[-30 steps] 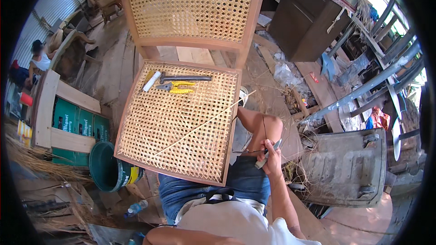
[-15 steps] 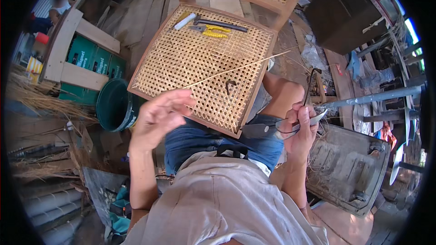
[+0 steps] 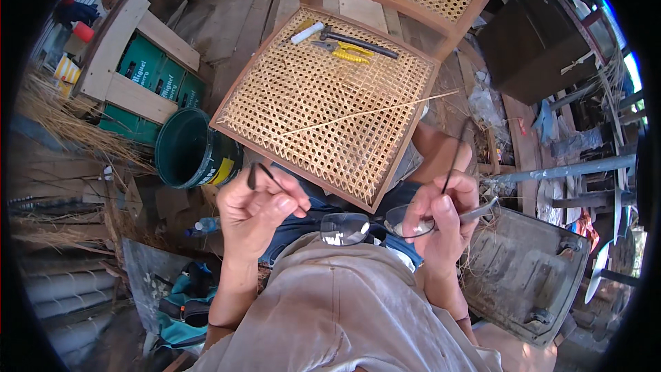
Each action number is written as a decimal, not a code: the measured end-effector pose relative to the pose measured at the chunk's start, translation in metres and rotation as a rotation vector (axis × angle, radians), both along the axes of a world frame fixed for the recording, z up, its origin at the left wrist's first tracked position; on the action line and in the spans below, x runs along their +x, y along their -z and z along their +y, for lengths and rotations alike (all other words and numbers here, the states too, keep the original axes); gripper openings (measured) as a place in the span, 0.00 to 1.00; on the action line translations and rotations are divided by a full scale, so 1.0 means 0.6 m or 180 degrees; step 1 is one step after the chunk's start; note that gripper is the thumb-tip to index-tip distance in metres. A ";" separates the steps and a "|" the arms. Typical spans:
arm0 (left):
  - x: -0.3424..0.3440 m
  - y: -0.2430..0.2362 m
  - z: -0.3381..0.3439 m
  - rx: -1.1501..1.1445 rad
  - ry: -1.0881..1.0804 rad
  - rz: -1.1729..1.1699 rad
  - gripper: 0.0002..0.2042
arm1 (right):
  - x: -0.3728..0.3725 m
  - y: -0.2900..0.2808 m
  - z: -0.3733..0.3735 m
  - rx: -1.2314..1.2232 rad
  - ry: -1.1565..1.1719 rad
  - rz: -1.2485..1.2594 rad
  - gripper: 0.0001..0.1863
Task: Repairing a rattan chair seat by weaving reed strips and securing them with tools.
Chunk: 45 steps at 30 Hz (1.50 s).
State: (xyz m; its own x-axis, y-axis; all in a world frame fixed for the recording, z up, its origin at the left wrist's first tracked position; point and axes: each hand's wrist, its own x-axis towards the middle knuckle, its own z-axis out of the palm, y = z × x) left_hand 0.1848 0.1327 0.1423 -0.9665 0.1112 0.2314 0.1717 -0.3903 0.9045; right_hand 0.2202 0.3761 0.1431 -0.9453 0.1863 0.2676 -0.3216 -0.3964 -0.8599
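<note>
Nearest, we note the grey shirt (image 3: 323,303) at the lower centre of the frame. Just above it are the eyeglasses (image 3: 344,229), lenses toward the shirt, temples spread and pointing up the frame. The left hand (image 3: 260,210) pinches one temple between thumb and fingers. The right hand (image 3: 447,227) has its fingers curled around the other, and a grey curved implement (image 3: 480,211) juts from the same grip, its kind unclear to us.

Handling, our estimate: very light; temples thin and springy, hinges easily strained; lenses smooth, prone to smears and scratches. Best hold: both temples near the hinges, or the bridge, fingers off the glass, the implement well clear.

Farther, mid-frame: a woven cane seat (image 3: 310,89) with a loose strip (image 3: 372,113) lying across it; near its upper edge, yellow-handled cutters (image 3: 352,54) and a dark hammer (image 3: 365,44). Farthest, upper right: a dark cabinet (image 3: 530,48)
</note>
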 end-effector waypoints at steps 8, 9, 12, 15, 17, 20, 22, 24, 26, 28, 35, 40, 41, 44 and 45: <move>0.017 -0.153 0.002 0.0865 0.0261 0.1342 0.09 | 0.033 -0.101 0.003 -0.0592 -0.0924 0.1196 0.13; 0.009 -0.170 -0.008 0.0836 0.0691 0.1340 0.07 | 0.035 -0.115 0.005 -0.0583 -0.0883 0.1152 0.13; 0.040 -0.197 -0.020 0.1023 0.0198 0.1481 0.07 | 0.041 -0.166 -0.003 0.0700 -0.0899 0.1340 0.12; 0.004 -0.189 0.002 0.1397 0.0546 0.1699 0.08 | 0.015 -0.147 -0.004 0.0118 -0.0641 0.1857 0.12; -0.003 -0.174 0.001 0.1532 0.0574 0.1681 0.08 | 0.012 -0.143 -0.011 0.0280 -0.0645 0.1605 0.11; -0.026 -0.126 -0.005 0.0967 0.0599 0.1639 0.15 | 0.002 -0.082 -0.014 -0.0493 -0.0618 0.1597 0.10; -0.023 -0.096 0.007 0.0903 0.0377 0.1283 0.13 | 0.011 -0.072 -0.007 0.0081 -0.0230 0.0813 0.09; -0.017 -0.075 0.014 0.0721 0.0107 0.0995 0.11 | 0.012 -0.054 -0.013 0.0160 0.0011 0.0453 0.11; -0.021 -0.061 0.027 0.0689 -0.0007 0.0908 0.12 | 0.005 -0.038 -0.011 0.0107 0.0128 0.0422 0.15; -0.026 -0.057 0.023 0.0701 0.0078 0.0806 0.10 | 0.001 -0.033 -0.005 -0.0118 -0.0089 0.0321 0.09; -0.042 -0.045 0.030 0.0209 -0.0096 0.0444 0.11 | -0.019 -0.003 -0.006 -0.0395 -0.0086 0.0124 0.11; -0.056 -0.045 0.034 0.0243 -0.0125 0.0365 0.11 | -0.029 0.005 -0.002 -0.0293 -0.0004 0.0117 0.11; -0.058 -0.049 0.034 0.0224 -0.0173 0.0341 0.11 | -0.030 0.004 -0.001 -0.0287 0.0001 0.0088 0.11; -0.062 -0.064 0.030 0.0226 -0.0310 0.0436 0.13 | -0.039 0.019 0.007 -0.0176 0.0085 0.0303 0.13; -0.058 -0.066 0.029 0.0230 -0.0413 0.0590 0.14 | -0.031 0.015 0.012 -0.0173 0.0127 0.0247 0.13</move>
State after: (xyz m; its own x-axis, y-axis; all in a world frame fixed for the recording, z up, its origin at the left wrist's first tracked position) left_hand 0.1500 0.1501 0.1819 -0.9119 -0.0345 0.4091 0.3852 -0.4167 0.8234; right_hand 0.2016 0.3834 0.1338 -0.9137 0.2397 0.3281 -0.4028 -0.4274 -0.8094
